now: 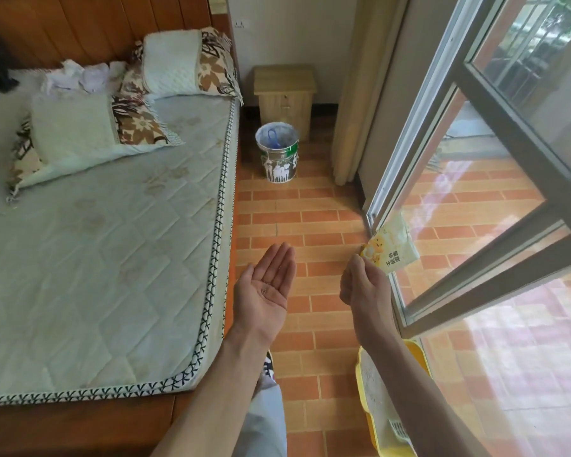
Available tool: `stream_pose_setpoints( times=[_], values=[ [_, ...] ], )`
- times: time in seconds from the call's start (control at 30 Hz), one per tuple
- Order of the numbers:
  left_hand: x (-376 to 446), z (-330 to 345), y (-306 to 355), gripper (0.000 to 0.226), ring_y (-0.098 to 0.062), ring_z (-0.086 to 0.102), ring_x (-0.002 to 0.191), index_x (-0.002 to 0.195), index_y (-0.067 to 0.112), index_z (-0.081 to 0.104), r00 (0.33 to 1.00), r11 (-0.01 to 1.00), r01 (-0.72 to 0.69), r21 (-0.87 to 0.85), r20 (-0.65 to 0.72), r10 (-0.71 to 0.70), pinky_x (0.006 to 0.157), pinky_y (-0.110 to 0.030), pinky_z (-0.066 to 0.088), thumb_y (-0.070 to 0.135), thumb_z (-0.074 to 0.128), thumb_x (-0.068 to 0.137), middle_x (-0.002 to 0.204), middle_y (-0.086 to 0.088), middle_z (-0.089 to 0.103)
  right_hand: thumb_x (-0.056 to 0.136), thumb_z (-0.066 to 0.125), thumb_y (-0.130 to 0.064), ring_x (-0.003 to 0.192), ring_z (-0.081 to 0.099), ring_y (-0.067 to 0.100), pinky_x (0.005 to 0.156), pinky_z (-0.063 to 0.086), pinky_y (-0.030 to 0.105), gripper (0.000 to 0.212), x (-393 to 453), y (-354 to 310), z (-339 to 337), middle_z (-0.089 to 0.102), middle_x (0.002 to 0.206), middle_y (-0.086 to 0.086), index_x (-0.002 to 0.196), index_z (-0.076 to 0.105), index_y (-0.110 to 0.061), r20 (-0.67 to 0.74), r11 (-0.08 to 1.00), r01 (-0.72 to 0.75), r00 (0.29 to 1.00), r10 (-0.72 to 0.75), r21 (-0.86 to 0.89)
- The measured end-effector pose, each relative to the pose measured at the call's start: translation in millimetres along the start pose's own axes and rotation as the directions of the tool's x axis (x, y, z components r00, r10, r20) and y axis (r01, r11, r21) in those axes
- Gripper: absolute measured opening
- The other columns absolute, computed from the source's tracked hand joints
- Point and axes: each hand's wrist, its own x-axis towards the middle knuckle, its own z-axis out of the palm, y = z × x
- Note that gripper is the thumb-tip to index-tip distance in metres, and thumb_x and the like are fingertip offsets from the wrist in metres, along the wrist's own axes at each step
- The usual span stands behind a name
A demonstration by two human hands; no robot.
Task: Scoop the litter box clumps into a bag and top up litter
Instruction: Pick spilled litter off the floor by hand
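Both hands hover over the tiled floor: left hand (267, 285) spread flat, palm up; right hand (363, 280) loosely curled, empty. Litter bag (391, 247) lies just beyond it, litter box (373, 390) below its forearm.

only readable text: dark Chinese characters on yellow-white litter bag (391, 247) by glass door, looks like 膨润土 plus 猫砂, small, not fully sure. nothing else legible.

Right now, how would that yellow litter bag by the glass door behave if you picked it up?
The litter bag looks like soft film leaning on the door frame, so probably floppy. Printed plastic may be a bit slippery. It seems partly full, so likely saggy and heavy for its size.
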Motion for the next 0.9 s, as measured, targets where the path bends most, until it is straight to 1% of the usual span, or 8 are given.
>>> stream_pose_setpoints(
  times=[0.13,0.27,0.43,0.53,0.67,0.77,0.9],
  values=[
    [40,22,19,0.052,-0.033,0.067,0.124,0.133,-0.005,0.061,1.0,1.0,0.018,0.002,0.026,-0.018,0.104,-0.04,0.053,0.029,0.027,0.113,0.133,-0.021,0.068,0.107,0.043,-0.019,0.051,0.027,0.01,0.046,0.025,0.024,0.039,39,-9,22,0.035,0.055,-0.008,0.069,0.04,-0.016,0.02,1.0,0.003,1.0,-0.003,0.01],
    [89,51,50,0.053,-0.032,0.068,0.122,0.133,-0.004,0.062,0.998,0.999,0.044,0.01,0.041,-0.045,0.102,-0.039,0.055,0.03,0.028,0.113,0.133,-0.022,0.068,0.107,0.043,-0.018,0.052,0.028,0.01,0.048,0.025,0.026,0.036,92,-23,53,0.035,0.057,-0.008,0.071,0.041,-0.017,0.023,1.0,-0.002,1.0,0.002,0.02],
    [147,92,93,0.055,-0.032,0.069,0.121,0.133,-0.004,0.062,0.995,0.996,0.075,0.039,0.056,-0.077,0.099,-0.039,0.057,0.031,0.025,0.113,0.131,-0.022,0.069,0.108,0.043,-0.02,0.052,0.023,0.011,0.048,0.021,0.026,0.04,156,-51,99,0.03,0.058,-0.007,0.069,0.037,-0.02,0.004,0.992,-0.011,1.0,0.011,0.128],
    [184,115,118,0.055,-0.032,0.069,0.121,0.132,-0.004,0.062,0.992,0.995,0.085,0.061,0.09,-0.09,0.098,-0.039,0.057,0.031,0.024,0.113,0.131,-0.022,0.069,0.108,0.041,-0.018,0.054,0.02,0.012,0.049,0.018,0.029,0.041,194,-67,124,0.028,0.059,-0.007,0.068,0.035,-0.021,-0.009,0.985,0.023,1.0,-0.022,0.172],
    [227,144,145,0.055,-0.034,0.068,0.121,0.133,-0.004,0.062,0.991,0.995,0.09,0.05,0.097,-0.095,0.099,-0.04,0.057,0.032,0.024,0.113,0.131,-0.022,0.069,0.106,0.042,-0.013,0.055,0.021,0.013,0.051,0.019,0.031,0.041,239,-85,145,0.029,0.059,-0.005,0.066,0.036,-0.021,-0.03,0.987,0.039,0.999,-0.035,0.157],
    [259,162,158,0.055,-0.033,0.069,0.121,0.133,-0.004,0.062,0.989,0.996,0.077,0.051,0.12,-0.082,0.097,-0.039,0.058,0.031,0.024,0.113,0.131,-0.022,0.069,0.107,0.042,-0.015,0.054,0.022,0.013,0.05,0.02,0.029,0.038,275,-94,155,0.03,0.059,-0.004,0.069,0.037,-0.017,-0.043,0.986,0.055,0.998,-0.049,0.157],
    [300,187,168,0.055,-0.033,0.069,0.12,0.131,-0.004,0.063,0.991,0.995,0.071,0.07,0.105,-0.078,0.097,-0.038,0.058,0.031,0.024,0.113,0.13,-0.022,0.07,0.108,0.041,-0.016,0.053,0.023,0.012,0.048,0.022,0.026,0.041,323,-99,168,0.03,0.058,-0.006,0.067,0.035,-0.019,-0.032,0.988,0.056,0.998,-0.052,0.144]
  ],
)
